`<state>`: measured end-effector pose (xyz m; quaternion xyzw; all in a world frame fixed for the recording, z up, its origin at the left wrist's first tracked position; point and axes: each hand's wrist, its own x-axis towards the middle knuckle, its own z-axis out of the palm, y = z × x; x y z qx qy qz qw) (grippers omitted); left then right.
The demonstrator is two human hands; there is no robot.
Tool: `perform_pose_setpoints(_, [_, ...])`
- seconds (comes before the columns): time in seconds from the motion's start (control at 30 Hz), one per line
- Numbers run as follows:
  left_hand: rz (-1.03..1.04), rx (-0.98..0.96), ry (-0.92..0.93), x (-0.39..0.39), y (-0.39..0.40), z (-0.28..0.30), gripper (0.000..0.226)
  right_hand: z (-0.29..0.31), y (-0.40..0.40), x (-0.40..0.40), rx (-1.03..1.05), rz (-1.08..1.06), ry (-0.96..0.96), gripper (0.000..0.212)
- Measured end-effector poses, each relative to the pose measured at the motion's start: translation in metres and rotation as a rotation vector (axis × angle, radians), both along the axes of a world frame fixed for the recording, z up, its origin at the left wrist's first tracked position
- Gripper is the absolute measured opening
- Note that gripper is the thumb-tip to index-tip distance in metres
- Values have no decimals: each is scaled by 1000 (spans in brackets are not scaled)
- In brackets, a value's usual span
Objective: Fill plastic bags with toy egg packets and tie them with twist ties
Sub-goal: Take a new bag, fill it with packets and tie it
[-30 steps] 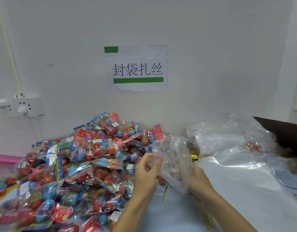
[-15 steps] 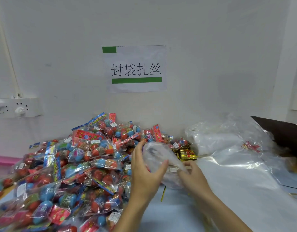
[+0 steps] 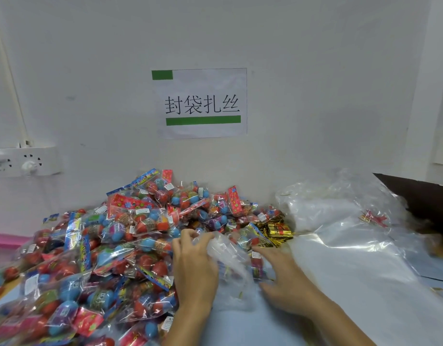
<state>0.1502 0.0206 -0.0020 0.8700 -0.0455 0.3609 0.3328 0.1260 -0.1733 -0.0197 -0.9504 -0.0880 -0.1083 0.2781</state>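
At the far left, one white power strip is fixed to the wall, and one pink thing peeks out below it at the table's edge. Next comes one big pile of toy egg packets, far too many to count, with red and blue eggs inside shiny clear wrap; the pile covers the left half of the blue table. Above the pile, one paper sign hangs on the wall, with two green bars and four black marks on it. In the middle, the left hand has its fingers curled, and the fingertips pinch the top of one small clear plastic bag. That bag sits on the table right at the pile's near edge, between the two hands. The right hand lies flat with its fingers spread out and mostly straight, touching the bag's right side and the table; it grips nothing that can be seen. Just behind the right hand is one heap of gold twist ties, too many to count. Further right lies one loose stack of big clear bags, with a few more ties showing red and gold on top. At the far right edge, one dark brown box flap sticks in.
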Motion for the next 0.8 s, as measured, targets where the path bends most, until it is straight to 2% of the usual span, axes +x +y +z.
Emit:
perform_pose_setpoints(0.07, [37, 7, -45, -2, 0, 3, 55, -5, 6, 0, -133, 9, -18, 59])
perform_pose_setpoints(0.17, [66, 4, -42, -5, 1, 8, 51, -6, 12, 1, -273, -108, -156, 39])
perform_pose_setpoints(0.27, [66, 3, -35, -10, 2, 11, 43, -5, 10, 3, -237, -184, -196, 30])
perform_pose_setpoints(0.37, [38, -47, -21, -12, 5, 13, 35, -1, 2, 6, -79, -302, -243, 17])
perform_pose_setpoints(0.47, [19, -77, -31, -13, 4, 15, 31, 5, -10, 11, 227, -419, -318, 15])
perform_pose_setpoints(0.63, [41, 41, 40, -11, -1, 9, 38, 13, -27, 13, 694, -581, -279, 14])
perform_pose_setpoints(0.7, [46, 140, 83, -10, -6, 5, 48, 15, -32, 15, 839, -605, -232, 15])
perform_pose_setpoints(0.8, [-59, 218, 9, -15, -15, 1, 69, 18, -32, 18, 1067, -583, -157, 18])
